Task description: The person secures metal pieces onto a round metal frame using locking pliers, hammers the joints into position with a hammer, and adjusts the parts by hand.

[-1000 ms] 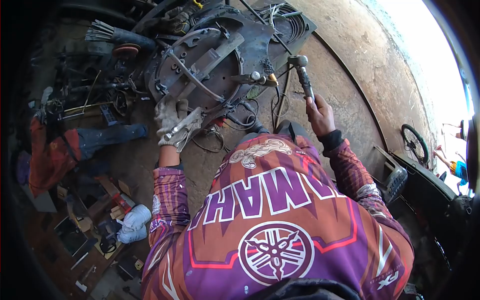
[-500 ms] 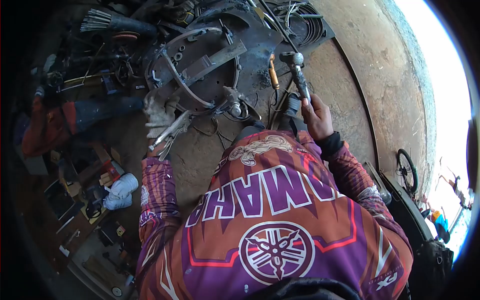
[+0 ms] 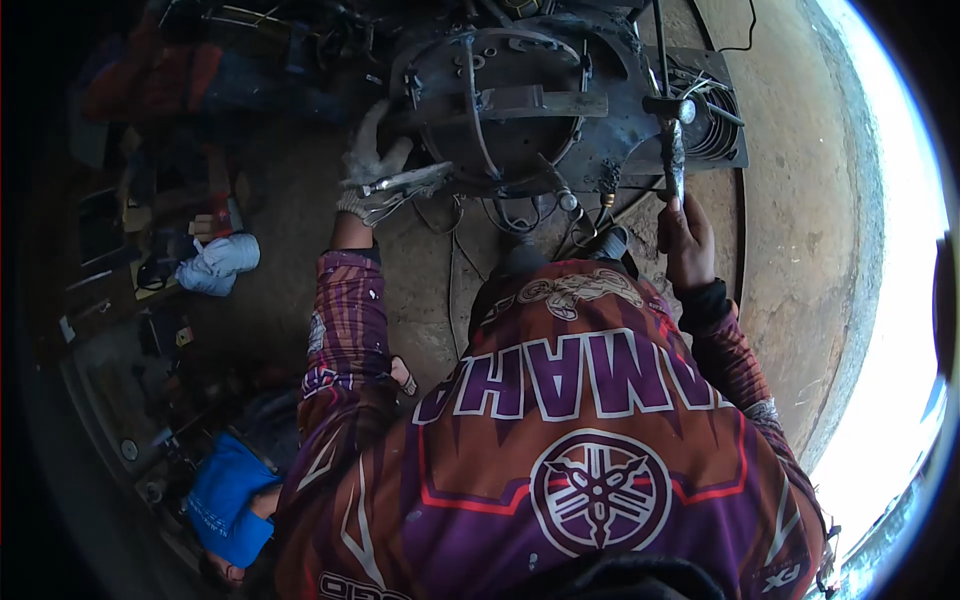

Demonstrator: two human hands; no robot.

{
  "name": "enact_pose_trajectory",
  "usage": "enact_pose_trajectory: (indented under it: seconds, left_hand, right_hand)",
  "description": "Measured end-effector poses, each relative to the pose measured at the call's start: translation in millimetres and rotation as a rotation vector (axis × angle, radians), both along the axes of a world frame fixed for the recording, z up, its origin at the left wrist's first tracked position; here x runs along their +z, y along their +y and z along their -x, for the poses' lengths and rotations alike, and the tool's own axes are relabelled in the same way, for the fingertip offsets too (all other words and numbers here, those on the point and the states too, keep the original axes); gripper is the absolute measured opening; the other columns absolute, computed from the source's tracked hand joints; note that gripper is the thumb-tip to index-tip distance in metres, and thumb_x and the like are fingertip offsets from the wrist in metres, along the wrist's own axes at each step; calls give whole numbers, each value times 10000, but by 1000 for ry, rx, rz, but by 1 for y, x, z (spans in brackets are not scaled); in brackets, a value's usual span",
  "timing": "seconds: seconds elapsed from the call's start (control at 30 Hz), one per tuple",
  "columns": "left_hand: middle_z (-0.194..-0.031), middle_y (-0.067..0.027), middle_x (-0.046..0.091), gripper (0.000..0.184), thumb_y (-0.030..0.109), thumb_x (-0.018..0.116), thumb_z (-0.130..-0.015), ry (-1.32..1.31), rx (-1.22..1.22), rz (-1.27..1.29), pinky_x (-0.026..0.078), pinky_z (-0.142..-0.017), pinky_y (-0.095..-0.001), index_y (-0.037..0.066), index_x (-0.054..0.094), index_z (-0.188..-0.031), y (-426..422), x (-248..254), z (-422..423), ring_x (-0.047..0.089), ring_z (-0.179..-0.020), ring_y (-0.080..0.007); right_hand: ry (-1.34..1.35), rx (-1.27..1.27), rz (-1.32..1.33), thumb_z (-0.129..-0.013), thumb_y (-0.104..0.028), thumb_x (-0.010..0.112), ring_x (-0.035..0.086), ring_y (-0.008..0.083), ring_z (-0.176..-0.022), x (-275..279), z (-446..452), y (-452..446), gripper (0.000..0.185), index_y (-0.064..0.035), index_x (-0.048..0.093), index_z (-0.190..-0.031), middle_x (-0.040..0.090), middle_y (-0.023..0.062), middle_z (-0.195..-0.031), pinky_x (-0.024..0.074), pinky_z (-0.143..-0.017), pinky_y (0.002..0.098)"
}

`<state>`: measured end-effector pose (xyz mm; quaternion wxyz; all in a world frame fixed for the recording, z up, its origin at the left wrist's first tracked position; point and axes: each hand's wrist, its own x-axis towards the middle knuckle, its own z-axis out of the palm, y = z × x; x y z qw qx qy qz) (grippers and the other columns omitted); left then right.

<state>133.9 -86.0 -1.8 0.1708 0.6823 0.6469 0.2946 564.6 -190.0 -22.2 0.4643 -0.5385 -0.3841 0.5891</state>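
Observation:
My right hand (image 3: 689,240) is bare and wrapped round the handle of a hammer (image 3: 672,140), whose head is raised over the right side of the metal work. My left hand (image 3: 375,170) wears a pale glove and holds locking pliers (image 3: 408,180) at the lower left rim of a round metal frame (image 3: 472,110). The gloved thumb and a finger are spread near that rim. A flat bar (image 3: 545,103) lies across the frame, on a dark metal plate (image 3: 625,125). At the frame's lower edge a clamp (image 3: 565,198) sticks out.
Coiled metal rods (image 3: 715,115) lie at the upper right. An orange-tipped cable (image 3: 607,203) runs near my feet. A person in blue (image 3: 232,500) is at the lower left, another in red (image 3: 165,75) at the upper left. A white bundle (image 3: 220,263) lies at the left.
The view has turned, and the frame now appears higher and farther right. The person in blue has come into view. Both hands still hold their tools.

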Motion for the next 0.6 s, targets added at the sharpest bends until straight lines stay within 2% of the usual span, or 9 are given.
enact_pose_trajectory:
  seconds: [0.07,0.2,0.27,0.33,0.4,0.47,0.6]
  left_hand:
    - [-1386,-194,523,657,217,719,-834,81,-56,-21,378,-1096,-406,45,462,-1414,-3,-4,11,495,-1297,-292]
    - [-1377,-186,532,654,225,719,-840,-31,-52,-99,374,-1098,-397,33,461,-1411,-1,-28,14,498,-1292,-288]
    - [-1390,-186,519,658,217,716,-844,-184,-75,-27,366,-1103,-388,21,451,-1414,4,-27,12,490,-1300,-284]
    - [-1399,-186,510,664,206,715,-843,-205,-81,26,359,-1109,-385,13,442,-1417,5,-22,14,479,-1310,-283]
    - [-1407,-186,501,670,195,715,-842,-222,-98,85,352,-1114,-382,4,434,-1419,6,-24,18,469,-1320,-282]
    - [-1340,-154,568,616,156,697,-817,-298,-114,-50,421,-1058,-382,43,485,-1385,4,-31,18,533,-1259,-289]
    - [-1334,-148,572,594,182,706,-833,-402,-133,-17,433,-1046,-384,42,495,-1370,3,-28,22,543,-1248,-282]
  right_hand:
    - [-15,-1,-13,-1049,-282,466,365,32,-561,0,5,-3,259,-47,544,-972,416,-58,-671,327,-494,222]
    - [-49,-54,-2,-1053,-282,455,370,28,-550,6,19,-11,278,-24,558,-1059,417,-58,-663,320,-485,215]
    - [-110,-64,-16,-1054,-284,450,371,28,-544,10,26,-10,291,-16,559,-1087,418,-59,-660,318,-481,214]
    - [-140,-58,-37,-1056,-324,434,380,36,-543,6,28,-8,366,10,556,-1141,440,-40,-684,306,-468,211]
    - [-171,-83,-25,-1054,-340,430,381,37,-544,6,33,-7,375,1,571,-1124,449,-37,-684,310,-470,211]
    - [-282,-147,19,-1051,-360,430,390,38,-548,6,36,-11,381,-17,583,-1114,467,-31,-684,313,-470,212]
    - [-177,-201,36,-1039,-364,455,404,42,-516,-9,27,-24,358,-49,597,-1134,520,-27,-705,317,-460,215]
